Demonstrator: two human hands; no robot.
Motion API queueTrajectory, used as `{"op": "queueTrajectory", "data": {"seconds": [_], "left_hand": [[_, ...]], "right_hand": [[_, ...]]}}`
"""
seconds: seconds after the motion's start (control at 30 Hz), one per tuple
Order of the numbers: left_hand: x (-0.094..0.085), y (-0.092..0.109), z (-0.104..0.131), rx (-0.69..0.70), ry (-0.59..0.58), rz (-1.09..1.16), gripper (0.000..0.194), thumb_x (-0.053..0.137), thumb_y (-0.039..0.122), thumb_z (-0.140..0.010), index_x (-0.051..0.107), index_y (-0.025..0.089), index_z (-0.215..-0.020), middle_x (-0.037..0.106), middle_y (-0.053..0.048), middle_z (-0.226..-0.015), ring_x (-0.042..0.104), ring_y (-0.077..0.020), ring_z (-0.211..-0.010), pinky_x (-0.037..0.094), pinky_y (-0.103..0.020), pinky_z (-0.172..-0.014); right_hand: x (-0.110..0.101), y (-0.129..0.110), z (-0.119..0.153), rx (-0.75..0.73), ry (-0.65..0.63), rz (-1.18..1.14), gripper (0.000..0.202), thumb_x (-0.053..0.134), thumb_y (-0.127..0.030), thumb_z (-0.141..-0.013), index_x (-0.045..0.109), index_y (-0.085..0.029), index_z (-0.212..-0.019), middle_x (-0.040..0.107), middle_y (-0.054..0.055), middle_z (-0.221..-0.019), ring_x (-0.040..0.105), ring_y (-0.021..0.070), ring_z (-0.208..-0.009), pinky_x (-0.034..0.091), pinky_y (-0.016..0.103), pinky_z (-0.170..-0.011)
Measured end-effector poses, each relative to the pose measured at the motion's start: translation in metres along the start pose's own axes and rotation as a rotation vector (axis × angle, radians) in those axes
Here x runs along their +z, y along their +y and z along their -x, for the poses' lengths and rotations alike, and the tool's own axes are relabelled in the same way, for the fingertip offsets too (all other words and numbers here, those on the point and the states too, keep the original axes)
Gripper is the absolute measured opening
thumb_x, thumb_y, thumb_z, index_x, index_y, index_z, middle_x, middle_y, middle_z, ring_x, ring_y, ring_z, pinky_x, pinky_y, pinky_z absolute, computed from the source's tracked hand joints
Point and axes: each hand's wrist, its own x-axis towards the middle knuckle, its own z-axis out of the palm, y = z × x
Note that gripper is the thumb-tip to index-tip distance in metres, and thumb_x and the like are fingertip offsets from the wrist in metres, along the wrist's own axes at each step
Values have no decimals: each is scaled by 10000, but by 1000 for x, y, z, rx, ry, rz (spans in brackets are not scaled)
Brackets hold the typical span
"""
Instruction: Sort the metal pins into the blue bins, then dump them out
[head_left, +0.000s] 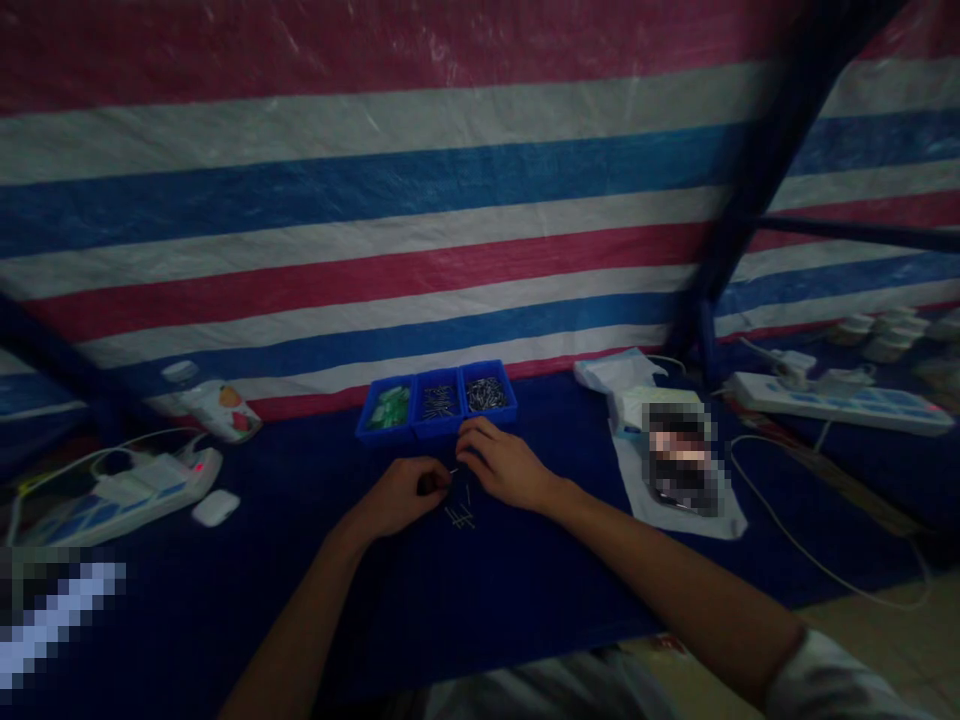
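Both hands are close together over the dark blue table, just in front of three joined blue bins. My left hand (401, 495) is closed in a pinch, thumb and forefinger together at a small thin metal piece (454, 470). Beside it, my right hand (506, 465) has its fingers bent down near the same piece; what its fingertips hold, if anything, is too small to tell. Several loose screws (460, 518) lie on the table below the hands. The left bin (386, 434) holds green items, the middle bin (436, 430) long screws, the right bin (489, 414) small metal parts.
A power strip (142, 495), a white case (216, 508) and a bottle (225, 410) are at the left. At the right lie a white bag (619, 372), a blurred phone-like item (682, 460) on paper, another power strip (840, 400) and a cable. A striped sheet hangs behind.
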Motion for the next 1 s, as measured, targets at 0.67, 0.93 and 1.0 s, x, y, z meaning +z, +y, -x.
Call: {"op": "queueTrajectory", "data": {"seconds": [0.67, 0.93, 1.0], "left_hand": [[-5, 1, 5, -11, -17, 192, 213, 600, 258, -826, 656, 185, -1018, 685, -33, -920, 631, -172, -808, 490, -300, -735], [-6, 2, 2, -33, 181, 94, 253, 552, 350, -872, 656, 185, -1033, 704, -34, -873, 644, -186, -781, 486, -310, -717], [-6, 2, 2, -29, 203, 74, 249, 546, 340, -875, 654, 182, -1035, 702, -28, -858, 645, -178, -766, 481, -298, -707]], "right_hand": [[11, 13, -10, 448, 123, -710, 215, 647, -276, -828, 732, -170, -993, 659, 2, -686, 506, 97, -547, 391, 238, -548], [12, 18, -13, 443, 180, -954, 250, 729, -295, -731, 700, -174, -948, 723, 40, -866, 555, 95, -569, 424, 249, -553], [11, 17, -13, 447, 179, -1009, 255, 740, -313, -717, 690, -178, -928, 726, 39, -884, 562, 94, -564, 429, 253, -556]]}}
